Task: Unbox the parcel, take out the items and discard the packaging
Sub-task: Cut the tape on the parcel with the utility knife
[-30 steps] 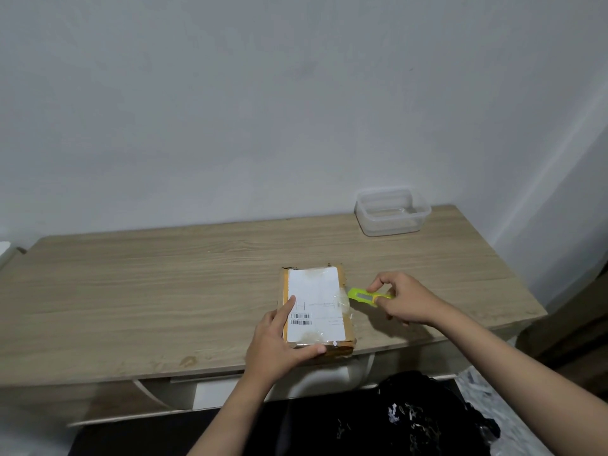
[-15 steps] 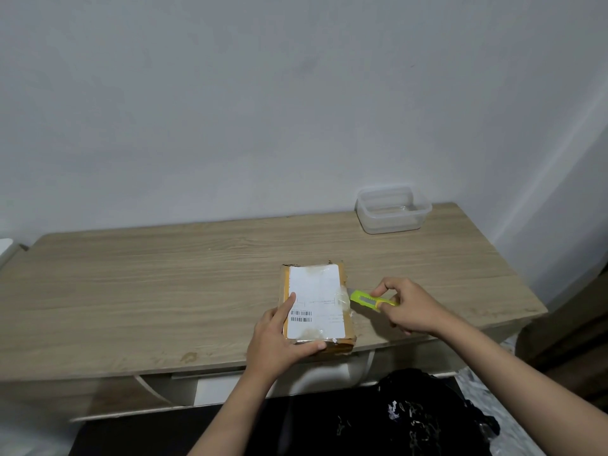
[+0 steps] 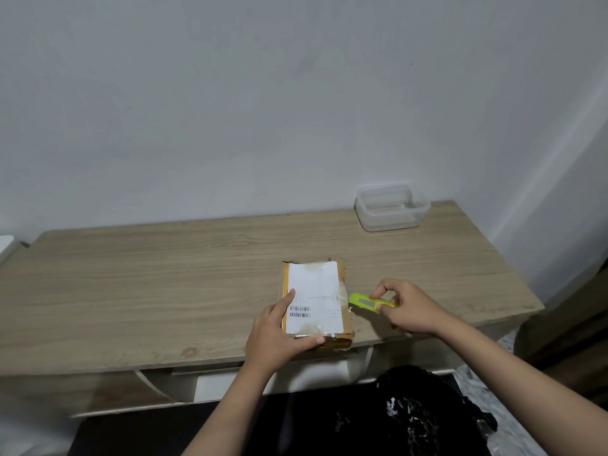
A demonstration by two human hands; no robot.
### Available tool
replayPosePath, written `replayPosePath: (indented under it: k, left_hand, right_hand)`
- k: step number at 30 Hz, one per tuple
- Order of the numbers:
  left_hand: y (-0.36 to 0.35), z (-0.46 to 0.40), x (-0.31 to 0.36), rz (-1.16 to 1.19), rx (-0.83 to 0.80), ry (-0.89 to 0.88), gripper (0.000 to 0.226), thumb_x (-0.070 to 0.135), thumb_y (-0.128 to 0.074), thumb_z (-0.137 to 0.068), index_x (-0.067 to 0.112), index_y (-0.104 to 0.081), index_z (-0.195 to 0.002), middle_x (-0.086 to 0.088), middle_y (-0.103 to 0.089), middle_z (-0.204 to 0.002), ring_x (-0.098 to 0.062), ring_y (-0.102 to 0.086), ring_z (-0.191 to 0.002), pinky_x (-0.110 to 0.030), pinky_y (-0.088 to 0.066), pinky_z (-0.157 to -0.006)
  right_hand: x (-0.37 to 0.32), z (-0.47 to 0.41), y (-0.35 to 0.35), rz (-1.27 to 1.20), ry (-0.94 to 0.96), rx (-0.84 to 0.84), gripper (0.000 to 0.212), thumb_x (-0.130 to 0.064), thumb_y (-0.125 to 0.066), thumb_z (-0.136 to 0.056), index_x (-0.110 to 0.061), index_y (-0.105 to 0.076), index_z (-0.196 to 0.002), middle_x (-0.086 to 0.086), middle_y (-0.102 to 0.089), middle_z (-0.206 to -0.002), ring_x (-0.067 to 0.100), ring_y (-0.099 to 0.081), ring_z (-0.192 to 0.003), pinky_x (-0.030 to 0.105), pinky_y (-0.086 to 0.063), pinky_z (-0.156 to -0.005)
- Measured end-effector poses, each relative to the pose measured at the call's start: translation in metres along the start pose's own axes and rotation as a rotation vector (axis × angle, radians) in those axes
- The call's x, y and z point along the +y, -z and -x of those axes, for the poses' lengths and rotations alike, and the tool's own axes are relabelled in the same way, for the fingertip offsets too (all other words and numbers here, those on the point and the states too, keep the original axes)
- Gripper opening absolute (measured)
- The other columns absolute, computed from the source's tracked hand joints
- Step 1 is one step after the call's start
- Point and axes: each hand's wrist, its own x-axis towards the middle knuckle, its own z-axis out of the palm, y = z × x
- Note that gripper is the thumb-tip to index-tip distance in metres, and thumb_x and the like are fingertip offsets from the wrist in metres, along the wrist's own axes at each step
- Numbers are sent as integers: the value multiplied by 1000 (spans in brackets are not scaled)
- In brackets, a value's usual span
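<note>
Wood-grain surface (image 3: pixel 131 291) carries the parcel (image 3: pixel 316 301) at its near edge, w/ a clear tub (image 3: pixel 391 207) far right. Cardboard looks light, stiff, tape-slick, so I'd hold it by the edges. My left hand (image 3: pixel 279 334) holds its near-left corner, thumb curled on the front; right hand (image 3: pixel 408 307) pinches a green cutter (image 3: pixel 368 302) just beside the parcel's right edge. Label: barcodes only, txt too small to read.

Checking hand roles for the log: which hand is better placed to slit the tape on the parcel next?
Probably the right hand: it already pinches the yellow-green cutter, whose tip sits at the parcel's right edge. The left hand holds the parcel's near left corner, steadying it on the table.
</note>
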Motion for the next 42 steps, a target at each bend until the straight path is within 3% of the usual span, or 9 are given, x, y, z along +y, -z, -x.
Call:
replayPosePath:
  k: [11, 21, 25, 27, 29, 32, 36, 40, 42]
  left_hand:
    - [0, 1, 2, 4, 14, 21, 109, 76, -71, -35, 51, -34, -135, 11, -51, -130, -12, -44, -123, -34, -42, -98]
    - [-15, 17, 20, 16, 50, 101, 113, 73, -74, -44, 44, -25, -142, 0, -45, -124, -18, -45, -118, -32, -40, -98]
    - [0, 7, 15, 126, 25, 98, 72, 70, -68, -49, 51, -49, -114, 2, -41, -113, -13, -47, -108, -30, -39, -100]
    - [10, -10, 7, 173, 67, 73, 43, 68, -63, -56, 49, -59, -94, 0, -39, -120, -17, -40, -123, -37, -37, -106]
    - [21, -31, 5, 218, 23, 53, 26, 46, -70, -65, 44, -63, -90, -7, -30, -139, -18, -22, -138, -43, -29, -113]
    - [34, -58, 4, 125, -146, 11, 49, 36, -64, -52, 49, -58, -98, -9, -25, -148, -23, -16, -142, -36, -18, -115]
    - [39, -70, -1, 164, -218, -17, 53, 46, -64, -42, 68, -58, -90, -4, -40, -118, -21, -39, -123, -36, -27, -113]
    - [37, -51, 0, 168, -159, 8, 62, 56, -68, -40, 61, -57, -101, -5, -37, -114, -19, -40, -119, -11, -27, -101]
    - [32, -39, 1, 117, -93, 49, 79, 64, -69, -39, 52, -52, -115, -1, -36, -110, -18, -38, -117, -18, -26, -105]
  right_hand:
    - [2, 20, -8, -38, 12, -53, 9, -12, -57, -87, -17, -59, -95, -8, -53, -38, 11, -40, -26, 18, -33, -33]
    - [26, 28, -2, -225, -3, 239, 16, -7, -58, -85, -22, -61, -90, 7, -53, -48, 15, -42, -26, 17, -32, -33]
    - [30, 30, -4, -334, -8, 249, 19, -7, -57, -87, -24, -61, -90, 7, -59, -49, 18, -42, -26, 18, -32, -33]
    - [30, 32, -5, -365, -2, 230, 20, -6, -56, -88, -25, -61, -91, 9, -60, -50, 18, -41, -27, 18, -32, -33]
    - [29, 35, -6, -381, 7, 219, 20, -5, -56, -88, -24, -61, -92, 10, -61, -50, 18, -40, -27, 17, -32, -33]
    - [28, 39, -6, -401, 21, 199, 20, -5, -56, -89, -24, -61, -93, 8, -61, -49, 18, -40, -27, 17, -32, -33]
    - [28, 42, -7, -417, 15, 188, 20, -4, -56, -89, -23, -61, -94, 6, -60, -48, 16, -40, -26, 18, -32, -33]
    - [28, 43, -7, -419, 5, 204, 20, -3, -55, -89, -23, -60, -93, 6, -60, -48, 16, -39, -26, 18, -32, -33]
    - [27, 42, -7, -408, 5, 213, 21, -4, -55, -89, -23, -61, -94, 6, -60, -48, 17, -40, -26, 18, -32, -32]
